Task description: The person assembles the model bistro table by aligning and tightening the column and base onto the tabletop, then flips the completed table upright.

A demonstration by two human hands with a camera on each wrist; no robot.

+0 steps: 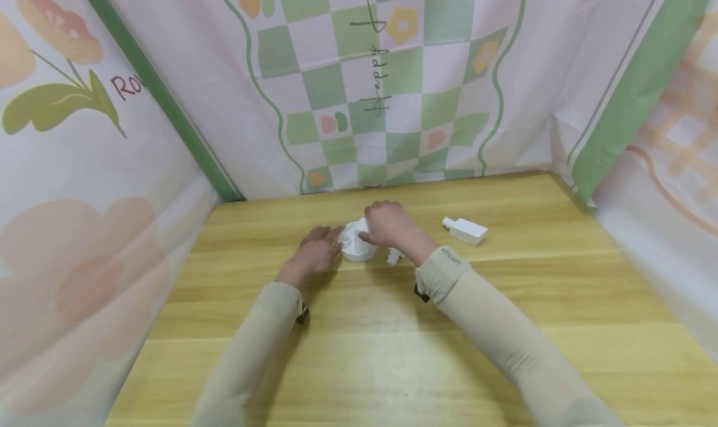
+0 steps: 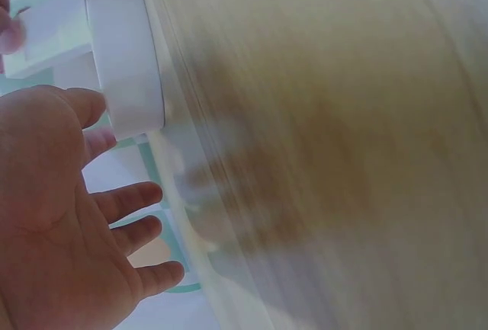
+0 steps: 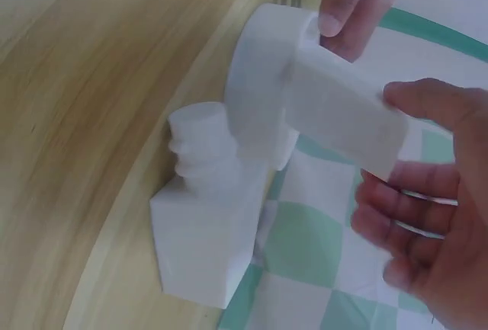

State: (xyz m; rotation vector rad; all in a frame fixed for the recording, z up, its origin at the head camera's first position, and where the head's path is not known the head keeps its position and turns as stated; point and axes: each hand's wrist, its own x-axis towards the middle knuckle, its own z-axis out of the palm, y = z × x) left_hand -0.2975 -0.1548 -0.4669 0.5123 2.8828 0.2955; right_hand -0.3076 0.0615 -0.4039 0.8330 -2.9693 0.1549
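Note:
My right hand (image 1: 391,226) pinches a white rectangular block (image 3: 347,109) between thumb and fingertips. The block's far end meets a round white shallow dish (image 1: 359,257), and whether it sits inside is hidden. At the dish's left side is my left hand (image 1: 316,251), fingers spread and fairly straight, with thumb and forefinger at the rim (image 2: 130,56). A white bottle (image 3: 206,223) with a ridged neck lies beside the dish, partly covered by my right hand in the head view.
Another white bottle (image 1: 468,230) lies on its side to the right on the wooden table (image 1: 359,340). Printed cloth (image 1: 404,71) hangs behind the table's far edge and along both sides.

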